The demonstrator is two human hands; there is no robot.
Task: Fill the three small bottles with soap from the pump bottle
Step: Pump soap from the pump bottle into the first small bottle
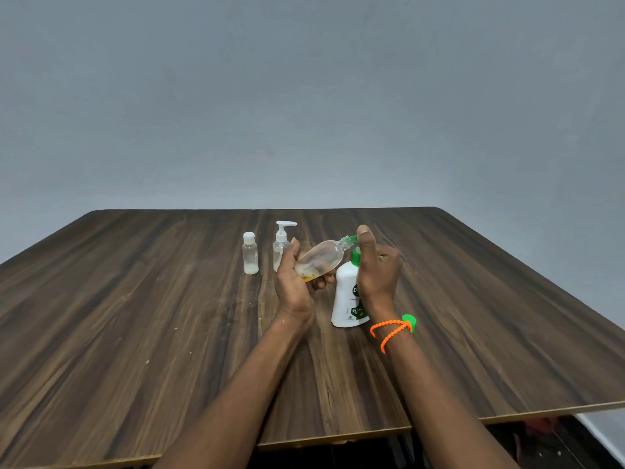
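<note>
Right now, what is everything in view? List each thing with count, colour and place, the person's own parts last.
Table: one, dark wood grain, fills the lower frame.
Pump bottle: one, white with green pump, upright at centre.
Tilted small bottle: one, clear, a little yellow soap at its base, neck at the pump spout.
Small pump-top bottle: one, clear with white pump, standing behind the left hand.
Small capped bottle: one, clear with white cap, standing farthest left.
Wristband: orange beads with green piece, right wrist.
Left hand: holds the tilted small bottle.
Right hand: thumb on the pump head.

Dim, even light, faint shadows, soft focus, wide-angle bending at the edges.
</note>
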